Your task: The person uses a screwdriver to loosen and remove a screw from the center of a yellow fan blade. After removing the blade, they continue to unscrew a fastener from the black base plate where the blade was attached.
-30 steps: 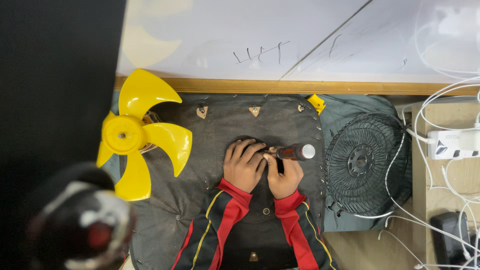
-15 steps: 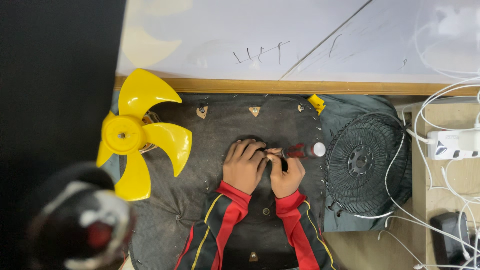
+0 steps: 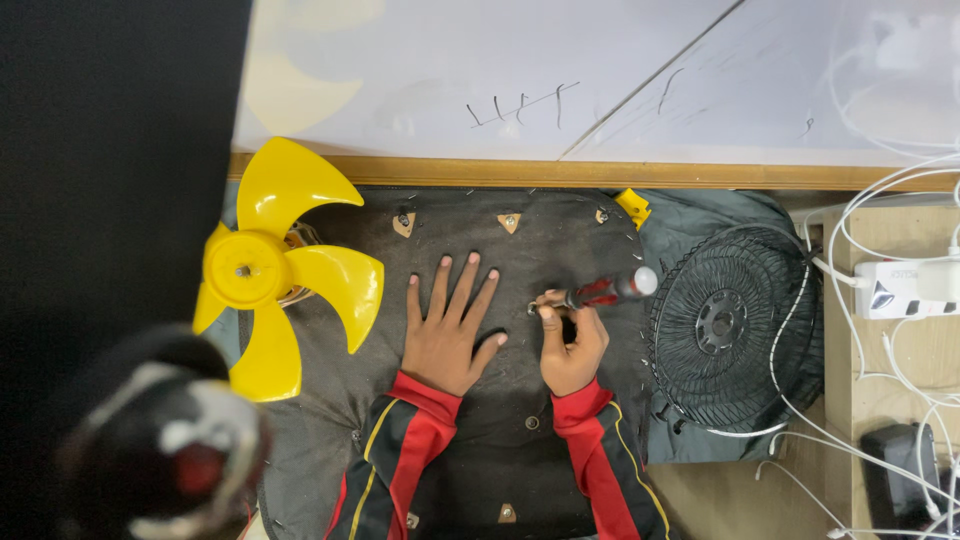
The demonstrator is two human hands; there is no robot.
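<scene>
the left hand [image 3: 448,325] lies flat, palm down, on a dark padded panel [image 3: 470,440], its fingers [image 3: 440,285] spread wide and holding nothing. the right hand [image 3: 570,345] sits just beside it, curled closed around a screwdriver [image 3: 595,293] with a red and black handle and a pale rounded end cap; the tool lies nearly level, its cap toward the black wire fan guard [image 3: 725,325] and its tip pointing left to a small metal fitting on the panel. whether the tip actually touches that fitting cannot be told, as the thumb and shaft crowd the spot. both forearms wear black sleeves [image 3: 590,460] with red and yellow stripes, cut off at the lower edge. along the panel's upper edge sit small tan triangular tabs [image 3: 509,221] with fasteners. a yellow fan blade [image 3: 275,270] with four vanes rests at the panel's left edge, partly overhanging it. the fan guard lies on grey-green fabric to the right, and a small yellow clip [image 3: 632,207] shows at the panel's upper right corner. white cables [image 3: 880,300] and a white power adapter [image 3: 895,290] occupy the wooden surface [image 3: 930,350] at far right. a blurred dark object [image 3: 165,450] with a red spot fills the lower left corner, too out of focus to identify, and a black mass hides the left side of the view.
</scene>
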